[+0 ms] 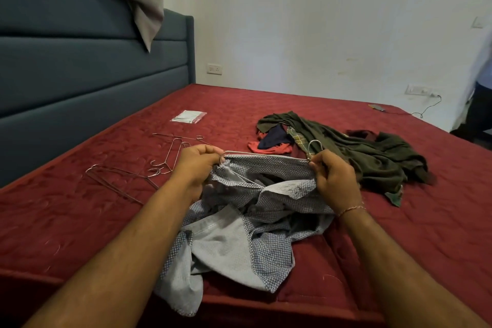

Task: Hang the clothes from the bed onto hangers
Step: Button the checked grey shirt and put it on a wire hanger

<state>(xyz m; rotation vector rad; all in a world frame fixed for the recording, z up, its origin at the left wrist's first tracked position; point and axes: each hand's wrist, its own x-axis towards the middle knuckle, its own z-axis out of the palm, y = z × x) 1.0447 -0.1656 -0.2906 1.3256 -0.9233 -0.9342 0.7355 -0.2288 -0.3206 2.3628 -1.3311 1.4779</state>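
Note:
A blue-and-white patterned shirt (266, 221) lies bunched on the near part of the red bed (80, 221). A metal wire hanger (314, 144) is partly inside it, its hook sticking up by my right hand. My left hand (198, 165) pinches the shirt's fabric and the hanger's left end. On the other side my right hand (332, 178) grips the fabric at the base of the hook. A pile of dark green, red, navy and plaid clothes (359, 152) lies further back on the right.
Several bare wire hangers (165, 160) lie on the mattress to the left of my hands. A small plastic packet (189, 116) rests further back. A blue padded headboard (66, 69) stands at left. A person stands at the far right edge (482, 88).

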